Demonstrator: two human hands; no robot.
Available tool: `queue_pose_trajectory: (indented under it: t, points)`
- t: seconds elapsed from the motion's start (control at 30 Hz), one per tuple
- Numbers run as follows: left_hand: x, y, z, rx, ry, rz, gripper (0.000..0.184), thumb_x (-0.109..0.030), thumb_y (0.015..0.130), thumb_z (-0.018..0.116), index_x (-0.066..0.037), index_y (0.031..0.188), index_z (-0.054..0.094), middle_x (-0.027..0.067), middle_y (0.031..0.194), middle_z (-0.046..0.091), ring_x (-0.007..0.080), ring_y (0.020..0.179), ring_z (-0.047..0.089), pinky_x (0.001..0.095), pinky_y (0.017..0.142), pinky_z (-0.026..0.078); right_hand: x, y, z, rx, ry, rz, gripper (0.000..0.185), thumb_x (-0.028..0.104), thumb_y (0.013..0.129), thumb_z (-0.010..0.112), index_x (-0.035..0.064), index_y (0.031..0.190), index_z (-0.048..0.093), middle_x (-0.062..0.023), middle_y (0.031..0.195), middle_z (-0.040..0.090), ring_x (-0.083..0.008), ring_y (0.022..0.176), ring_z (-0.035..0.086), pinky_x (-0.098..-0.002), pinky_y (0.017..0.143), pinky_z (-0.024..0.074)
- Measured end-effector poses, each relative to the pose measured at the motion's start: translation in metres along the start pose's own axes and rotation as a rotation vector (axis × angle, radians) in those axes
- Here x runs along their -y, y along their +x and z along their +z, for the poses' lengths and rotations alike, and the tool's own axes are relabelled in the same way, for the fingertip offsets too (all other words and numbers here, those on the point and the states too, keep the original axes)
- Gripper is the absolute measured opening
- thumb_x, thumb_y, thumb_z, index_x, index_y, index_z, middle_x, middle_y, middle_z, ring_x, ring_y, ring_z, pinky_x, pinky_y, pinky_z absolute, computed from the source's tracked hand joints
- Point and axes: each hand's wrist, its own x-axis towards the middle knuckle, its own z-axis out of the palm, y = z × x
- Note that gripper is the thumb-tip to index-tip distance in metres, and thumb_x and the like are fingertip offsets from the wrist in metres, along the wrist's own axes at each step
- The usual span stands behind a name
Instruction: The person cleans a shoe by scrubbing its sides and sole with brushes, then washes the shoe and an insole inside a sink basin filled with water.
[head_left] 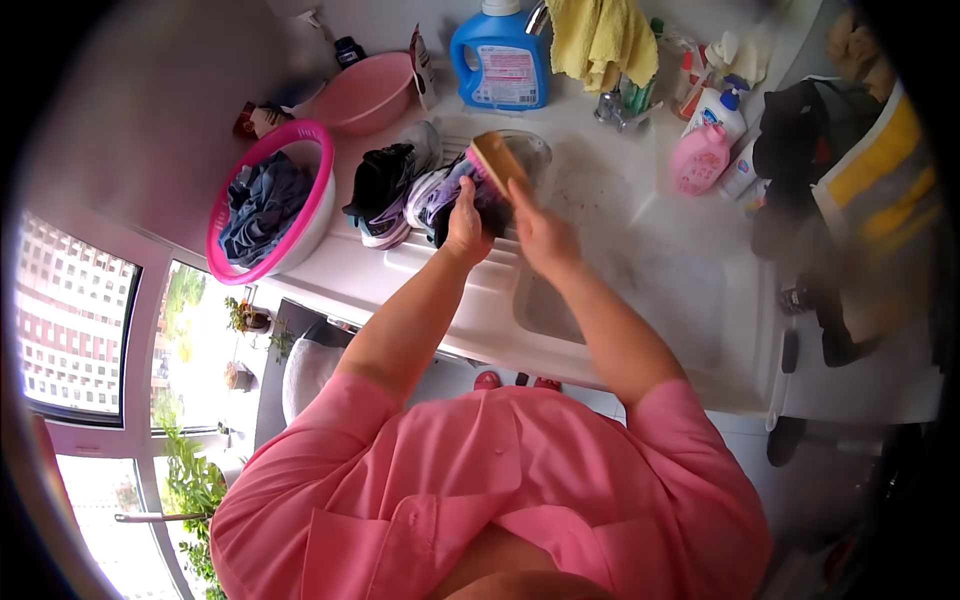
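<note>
My left hand (468,228) is closed on a purple and white sneaker (428,200), which rests on the ridged washboard part of the white sink (450,290). In my right hand (545,238) is a scrub brush (498,163) with a wooden back and pink bristles. Its bristles are against the upper part of the sneaker, near my left thumb. Beside it, to the left, sits another sneaker (380,185), dark inside with a pale sole. My hands hide part of the held sneaker.
A pink-rimmed basket (325,165) with dark clothes stands left, a pink basin (370,92) behind it. At the back are a blue detergent jug (500,65), a yellow cloth (600,40) and a faucet (615,108). A pink bottle (700,160) stands right of the sink bowl.
</note>
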Motion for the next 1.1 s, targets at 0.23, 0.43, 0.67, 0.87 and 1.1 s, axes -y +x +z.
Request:
queue_pose_trajectory:
  t: [0.23,0.43,0.67,0.87,1.1]
  points:
    - [0.015,-0.012,-0.010,-0.077,0.450,-0.025,0.033,-0.023,0.090,0.047,-0.004,0.116,0.057,0.0088,0.112,0.059,0.0202,0.102,0.053,0.0295,0.090,0.039,0.015,-0.009,0.010,-0.168,-0.046,-0.054,0.046,0.024,0.091,0.044,0.0273,0.135,0.037,-0.0215,0.080,0.063,-0.0419,0.075,0.060,-0.0482,0.065,0.0480]
    - [0.036,-0.013,-0.029,-0.158,0.604,0.157,0.039,-0.026,0.091,0.046,0.004,0.112,0.057,0.0108,0.109,0.059,0.0182,0.098,0.053,0.0273,0.088,0.039,0.012,0.017,-0.018,0.002,-0.244,0.262,0.044,0.030,0.091,0.042,0.0294,0.135,0.037,-0.0219,0.079,0.063,-0.0400,0.076,0.061,-0.0485,0.068,0.0476]
    - [0.028,-0.013,-0.016,-0.041,1.410,0.209,0.044,-0.038,0.092,0.041,-0.001,0.106,0.060,0.0160,0.103,0.063,0.0289,0.102,0.056,0.0333,0.086,0.041,0.026,0.030,-0.040,0.047,-0.297,0.264,0.043,0.027,0.091,0.041,0.0246,0.133,0.040,-0.0212,0.079,0.063,-0.0393,0.075,0.062,-0.0489,0.067,0.0481]
    - [0.032,-0.033,-0.006,-0.093,1.128,0.096,0.040,-0.032,0.093,0.040,0.000,0.107,0.060,0.0158,0.112,0.060,0.0278,0.107,0.054,0.0342,0.091,0.039,0.034,0.012,-0.034,0.102,-0.399,0.148,0.046,0.026,0.090,0.042,0.0249,0.136,0.038,-0.0215,0.079,0.063,-0.0395,0.074,0.062,-0.0484,0.067,0.0483]
    - [0.022,-0.025,-0.005,-0.115,0.997,0.100,0.046,-0.038,0.093,0.040,0.002,0.103,0.061,0.0156,0.102,0.063,0.0263,0.100,0.056,0.0337,0.086,0.041,0.043,-0.018,-0.017,0.064,-0.278,0.057,0.047,0.026,0.089,0.047,0.0270,0.135,0.038,-0.0200,0.077,0.063,-0.0384,0.071,0.061,-0.0463,0.064,0.0484]
